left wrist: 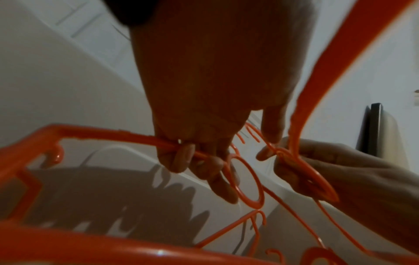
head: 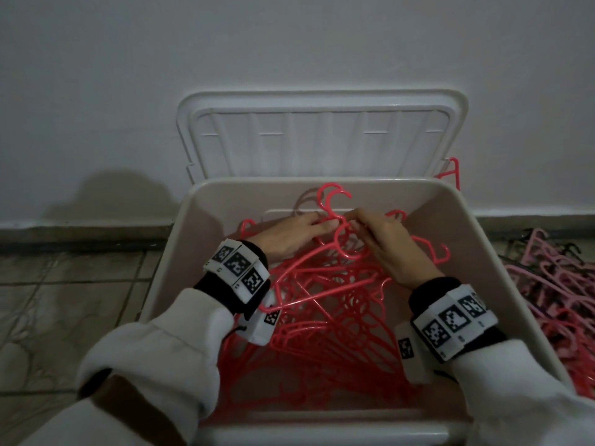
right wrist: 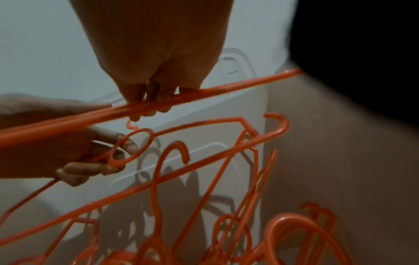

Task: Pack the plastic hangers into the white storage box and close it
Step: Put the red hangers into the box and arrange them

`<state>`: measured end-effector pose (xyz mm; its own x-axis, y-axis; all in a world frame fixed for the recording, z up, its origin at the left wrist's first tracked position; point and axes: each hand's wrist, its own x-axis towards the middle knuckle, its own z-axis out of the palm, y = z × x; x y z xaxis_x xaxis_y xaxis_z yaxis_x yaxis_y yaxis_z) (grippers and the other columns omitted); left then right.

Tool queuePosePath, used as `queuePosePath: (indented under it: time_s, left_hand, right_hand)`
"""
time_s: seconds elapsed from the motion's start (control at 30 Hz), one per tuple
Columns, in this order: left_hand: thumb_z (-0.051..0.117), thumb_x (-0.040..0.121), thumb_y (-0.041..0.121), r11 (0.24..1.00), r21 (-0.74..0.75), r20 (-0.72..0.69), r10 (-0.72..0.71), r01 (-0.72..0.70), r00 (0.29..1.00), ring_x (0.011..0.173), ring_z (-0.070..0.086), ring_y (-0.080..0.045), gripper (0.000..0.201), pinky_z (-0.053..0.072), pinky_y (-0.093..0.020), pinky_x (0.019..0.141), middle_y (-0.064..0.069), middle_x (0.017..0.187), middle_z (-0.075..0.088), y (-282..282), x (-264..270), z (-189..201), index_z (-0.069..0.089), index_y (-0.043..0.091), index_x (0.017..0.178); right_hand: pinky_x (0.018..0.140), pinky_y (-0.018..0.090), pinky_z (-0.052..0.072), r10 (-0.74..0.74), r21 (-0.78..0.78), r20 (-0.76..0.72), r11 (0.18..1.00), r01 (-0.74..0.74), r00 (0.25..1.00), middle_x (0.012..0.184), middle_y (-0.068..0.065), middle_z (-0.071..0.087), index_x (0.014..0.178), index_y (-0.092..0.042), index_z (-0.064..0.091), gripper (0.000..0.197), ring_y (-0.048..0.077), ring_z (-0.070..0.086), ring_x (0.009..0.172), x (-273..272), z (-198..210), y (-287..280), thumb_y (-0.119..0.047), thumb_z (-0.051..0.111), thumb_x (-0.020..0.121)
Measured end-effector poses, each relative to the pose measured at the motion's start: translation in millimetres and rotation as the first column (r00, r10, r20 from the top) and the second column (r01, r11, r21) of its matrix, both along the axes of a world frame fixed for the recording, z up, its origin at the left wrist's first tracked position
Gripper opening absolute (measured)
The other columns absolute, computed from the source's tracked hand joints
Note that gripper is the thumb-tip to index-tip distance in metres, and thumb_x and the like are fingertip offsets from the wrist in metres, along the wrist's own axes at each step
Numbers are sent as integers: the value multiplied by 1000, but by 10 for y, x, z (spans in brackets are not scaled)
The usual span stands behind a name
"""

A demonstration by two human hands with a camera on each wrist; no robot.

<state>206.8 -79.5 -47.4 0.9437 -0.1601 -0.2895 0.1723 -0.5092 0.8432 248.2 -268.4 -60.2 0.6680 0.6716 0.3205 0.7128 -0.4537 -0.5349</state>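
Note:
The white storage box (head: 179,252) stands open on the floor, with its lid (head: 322,140) leaning back against the wall. A tangled heap of red plastic hangers (head: 322,320) fills the box. Both hands are inside, near its far wall. My left hand (head: 302,233) curls its fingers (left wrist: 181,157) round the arm of one red hanger (left wrist: 108,136). My right hand (head: 386,243) grips a hanger bar (right wrist: 238,87) with curled fingers (right wrist: 156,100), close to the upright hooks (head: 335,201). The two hands almost touch.
A heap of pink and dark hangers (head: 553,300) lies on the floor to the right of the box. One red hanger (head: 452,173) pokes out behind the box's right rear corner. Tiled floor (head: 64,300) lies to the left, and a white wall rises behind.

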Motion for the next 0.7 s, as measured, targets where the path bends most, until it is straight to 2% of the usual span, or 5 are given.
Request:
queuePosePath:
  time_s: [0.27, 0.33, 0.43, 0.57, 0.7]
  left_hand:
    - [52, 93, 31, 994, -33, 95, -100, 104, 990, 121, 52, -13, 45, 37, -30, 109, 0, 132, 55, -70, -10, -7, 48, 10, 133]
    - [43, 99, 22, 994, 68, 149, -95, 86, 984, 118, 48, -6, 36, 34, -4, 97, 7, 128, 51, -79, -38, 58, 48, 10, 133]
    - [38, 101, 20, 990, 142, 214, -53, 23, 975, 108, 51, -10, 30, 36, -10, 82, 0, 119, 57, -64, -58, 80, 53, 7, 124]
    - [36, 101, 23, 977, 206, 231, 6, -55, 973, 69, 49, -4, 17, 38, -13, 63, 10, 76, 50, 28, -19, 44, 48, 15, 92]
    - [38, 100, 21, 987, 142, 260, 38, -78, 965, 52, 48, -1, 25, 42, -18, 60, 10, 65, 53, 116, 39, -2, 44, 26, 76]
  right_hand:
    - [69, 9, 37, -19, 95, -105, 995, 29, 994, 89, -5, 54, 108, -12, 53, 19, 11, 51, 76, 35, -62, 27, -6, 55, 90]
    - [73, 11, 39, -19, 116, -132, 993, 34, 991, 94, -3, 58, 105, -16, 52, 20, 7, 54, 81, 47, -64, 16, -7, 58, 89]
    - [84, 2, 32, -1, 95, -60, 995, 7, 998, 102, -2, 57, 103, -12, 55, 23, 1, 49, 93, 33, -38, 7, -4, 60, 82]
    - [73, 28, 44, -177, 111, -76, 977, 185, 981, 80, 1, 58, 83, -14, 54, 10, 16, 52, 74, 31, 66, -64, -12, 60, 76]
    - [72, 35, 53, -354, -478, -269, 857, 195, 896, 74, 5, 66, 78, -16, 66, 15, 23, 63, 73, 48, 72, -161, -31, 64, 80]
